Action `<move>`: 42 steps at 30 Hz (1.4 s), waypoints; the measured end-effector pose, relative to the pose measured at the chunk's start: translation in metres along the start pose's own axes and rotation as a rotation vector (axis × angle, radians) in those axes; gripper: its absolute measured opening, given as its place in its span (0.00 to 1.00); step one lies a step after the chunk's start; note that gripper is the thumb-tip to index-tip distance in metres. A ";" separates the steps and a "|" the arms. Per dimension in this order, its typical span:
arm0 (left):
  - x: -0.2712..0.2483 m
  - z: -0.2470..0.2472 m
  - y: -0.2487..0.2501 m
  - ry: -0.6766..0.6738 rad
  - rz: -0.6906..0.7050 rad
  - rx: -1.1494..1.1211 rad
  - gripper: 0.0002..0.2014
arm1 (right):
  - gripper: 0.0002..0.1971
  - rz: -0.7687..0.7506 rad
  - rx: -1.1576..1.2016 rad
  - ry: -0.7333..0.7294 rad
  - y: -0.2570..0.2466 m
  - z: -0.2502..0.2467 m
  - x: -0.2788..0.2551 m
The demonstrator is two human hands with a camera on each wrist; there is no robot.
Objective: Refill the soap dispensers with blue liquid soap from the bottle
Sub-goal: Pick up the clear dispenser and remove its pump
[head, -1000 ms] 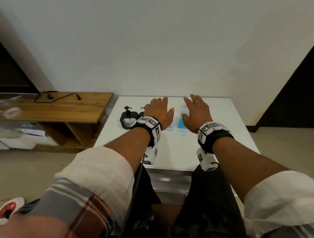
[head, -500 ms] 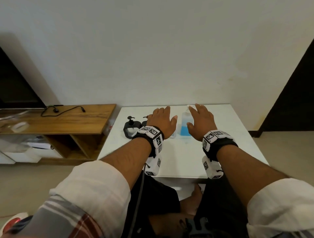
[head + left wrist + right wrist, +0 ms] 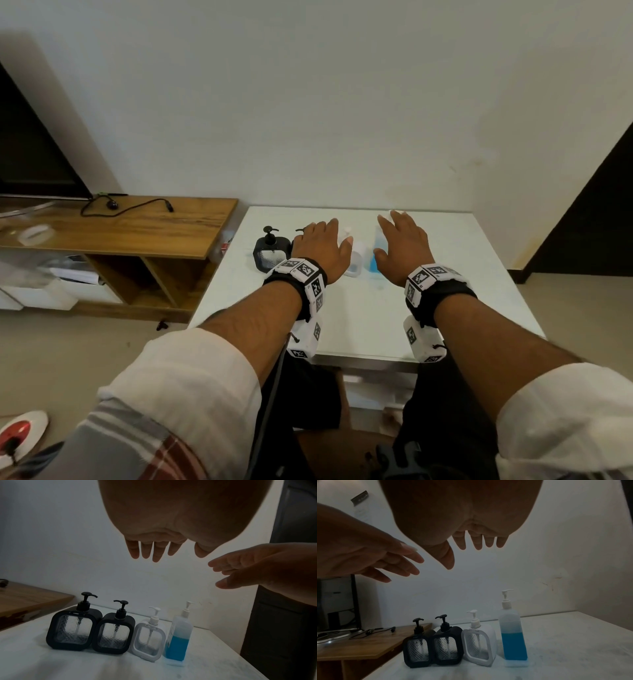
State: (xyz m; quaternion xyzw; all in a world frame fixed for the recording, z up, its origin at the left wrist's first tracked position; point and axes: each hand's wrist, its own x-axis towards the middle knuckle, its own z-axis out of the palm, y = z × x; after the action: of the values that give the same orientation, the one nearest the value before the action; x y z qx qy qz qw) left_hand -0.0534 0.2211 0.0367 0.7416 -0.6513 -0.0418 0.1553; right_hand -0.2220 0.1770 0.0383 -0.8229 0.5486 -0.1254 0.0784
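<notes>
On the white table (image 3: 462,274) stand, in a row from left to right, two black pump dispensers (image 3: 72,628) (image 3: 114,634), one white pump dispenser (image 3: 149,637) and a tall clear pump bottle (image 3: 179,635) about half full of blue soap. All look upright, with their pumps on. My left hand (image 3: 322,245) hovers palm down above the dispensers, fingers straight and spread, holding nothing. My right hand (image 3: 402,245) hovers the same way above the bottle (image 3: 375,253). In the head view the hands hide the second black dispenser and much of the white dispenser (image 3: 354,262).
A low wooden TV stand (image 3: 113,229) with a black cable (image 3: 130,209) and a dark screen (image 3: 30,150) adjoins the table's left side. A white wall runs behind the table. A dark doorway (image 3: 596,205) is at the right.
The head view has tilted up and back, so the table sits lower in the frame. Both hands stay hovering, flat and empty, and have spread slightly apart.
</notes>
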 end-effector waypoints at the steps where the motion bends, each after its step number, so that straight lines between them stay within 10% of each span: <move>1: 0.001 0.002 -0.002 0.000 0.000 -0.008 0.28 | 0.35 -0.004 -0.002 -0.005 -0.002 0.002 0.001; 28: 0.055 0.072 -0.015 -0.165 -0.049 -0.224 0.31 | 0.34 0.005 0.052 -0.102 0.007 0.041 0.038; 42: 0.106 0.092 -0.055 -0.271 -0.070 -0.348 0.16 | 0.26 0.300 0.312 -0.168 -0.003 0.109 0.155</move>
State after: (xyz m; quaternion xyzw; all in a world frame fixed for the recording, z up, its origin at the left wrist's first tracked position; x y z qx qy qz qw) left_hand -0.0097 0.1066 -0.0514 0.7132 -0.6231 -0.2584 0.1904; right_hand -0.1309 0.0339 -0.0462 -0.7174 0.6304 -0.1268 0.2680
